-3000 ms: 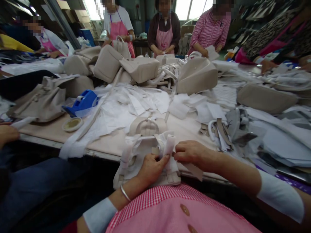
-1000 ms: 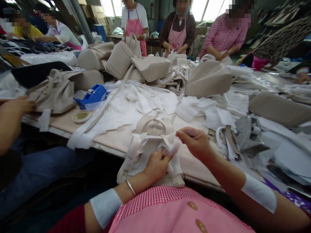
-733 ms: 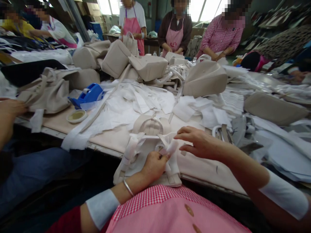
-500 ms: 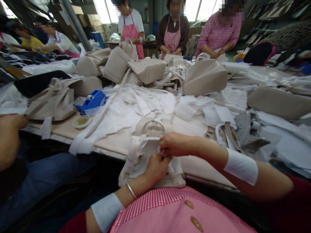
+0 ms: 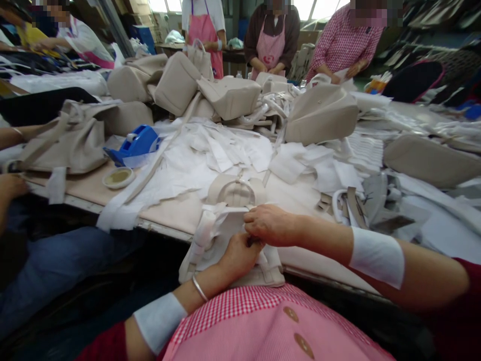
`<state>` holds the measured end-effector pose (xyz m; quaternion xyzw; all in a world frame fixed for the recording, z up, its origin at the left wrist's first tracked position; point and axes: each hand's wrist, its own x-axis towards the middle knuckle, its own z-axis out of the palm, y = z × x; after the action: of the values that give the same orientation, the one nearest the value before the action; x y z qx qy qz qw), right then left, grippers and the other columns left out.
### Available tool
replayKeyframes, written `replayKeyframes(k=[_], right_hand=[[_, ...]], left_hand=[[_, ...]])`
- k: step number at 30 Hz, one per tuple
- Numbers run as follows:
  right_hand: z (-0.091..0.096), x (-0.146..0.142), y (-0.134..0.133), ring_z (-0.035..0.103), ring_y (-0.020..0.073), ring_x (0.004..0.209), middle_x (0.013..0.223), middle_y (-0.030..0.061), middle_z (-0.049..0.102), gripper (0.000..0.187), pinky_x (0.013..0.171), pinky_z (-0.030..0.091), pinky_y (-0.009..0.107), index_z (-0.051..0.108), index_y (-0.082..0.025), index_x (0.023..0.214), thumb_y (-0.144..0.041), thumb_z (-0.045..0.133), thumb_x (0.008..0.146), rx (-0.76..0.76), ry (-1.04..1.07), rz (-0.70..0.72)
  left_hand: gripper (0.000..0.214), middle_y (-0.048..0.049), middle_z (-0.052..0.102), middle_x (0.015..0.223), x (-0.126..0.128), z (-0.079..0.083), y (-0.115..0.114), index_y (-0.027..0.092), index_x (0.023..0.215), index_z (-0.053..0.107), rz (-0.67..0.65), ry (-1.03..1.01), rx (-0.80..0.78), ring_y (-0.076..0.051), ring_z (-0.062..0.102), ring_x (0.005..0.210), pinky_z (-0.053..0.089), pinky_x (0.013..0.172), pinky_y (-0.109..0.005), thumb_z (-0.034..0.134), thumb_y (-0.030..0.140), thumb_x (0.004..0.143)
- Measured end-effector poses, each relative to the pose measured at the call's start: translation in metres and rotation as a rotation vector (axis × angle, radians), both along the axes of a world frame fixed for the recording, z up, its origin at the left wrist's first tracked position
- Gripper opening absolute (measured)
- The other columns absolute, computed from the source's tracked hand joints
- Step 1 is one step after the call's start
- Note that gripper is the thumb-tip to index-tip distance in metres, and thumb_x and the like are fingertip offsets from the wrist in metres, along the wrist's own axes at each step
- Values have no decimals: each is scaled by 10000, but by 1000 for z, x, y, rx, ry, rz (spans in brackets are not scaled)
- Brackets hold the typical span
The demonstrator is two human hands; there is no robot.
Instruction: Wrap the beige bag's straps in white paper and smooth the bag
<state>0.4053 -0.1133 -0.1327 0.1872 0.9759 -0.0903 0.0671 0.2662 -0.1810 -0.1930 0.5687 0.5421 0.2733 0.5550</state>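
Note:
Close to my apron, a beige handbag [image 5: 225, 233] rests at the table's front edge, its looped handle [image 5: 235, 186] lying toward the far side. White wrapping [image 5: 205, 230] covers a strap on its left. My left hand [image 5: 240, 255] is closed over the bag's right part, with thumb and fingers pinched together. Just above it, my right hand [image 5: 268, 224] is closed too, its fingertips meeting the left hand's. Whatever the fingertips pinch is hidden between them; it seems to be a small piece at the bag's edge.
White paper sheets [image 5: 210, 155] cover the table's middle, with beige bags [image 5: 229, 98] heaped behind. A blue tape dispenser [image 5: 137, 143] and a round dish [image 5: 118, 177] stand left. Straps and scraps [image 5: 351, 205] lie right. A neighbour's hand [image 5: 11, 188] is at far left; other people stand across the table.
The view has tilted down slightly and shifted. Both my hands stay together at the bag, with small finger movements. At left, the neighbour's hand has drawn back toward the edge of view.

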Motion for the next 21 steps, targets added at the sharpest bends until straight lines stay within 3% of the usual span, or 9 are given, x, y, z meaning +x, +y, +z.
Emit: replayKeyframes(k=[4, 13, 21], right_hand=[[-3, 8, -5, 564, 200, 795, 847, 63, 645, 92, 680, 387, 324, 688, -154, 820, -187, 617, 869, 32, 51, 8], [13, 3, -8, 577, 189, 752, 834, 61, 640, 103, 651, 392, 312, 694, -143, 828, -126, 600, 867, -22, -118, -17], [-1, 4, -17, 545, 215, 749, 847, 86, 620, 149, 619, 368, 340, 673, -128, 837, -147, 546, 913, 131, -60, 80]], left_hand=[[280, 27, 526, 520, 0, 0, 2, 166, 582, 608, -10, 12, 4, -124, 460, 556, 356, 543, -245, 570, 274, 837], [256, 14, 557, 553, 3, -4, 1, 153, 621, 627, -15, 57, -3, -117, 470, 528, 321, 500, -241, 568, 280, 836], [269, -24, 609, 551, 2, -3, 2, 174, 578, 596, -26, 81, -2, -148, 553, 548, 368, 490, -237, 524, 248, 826]])
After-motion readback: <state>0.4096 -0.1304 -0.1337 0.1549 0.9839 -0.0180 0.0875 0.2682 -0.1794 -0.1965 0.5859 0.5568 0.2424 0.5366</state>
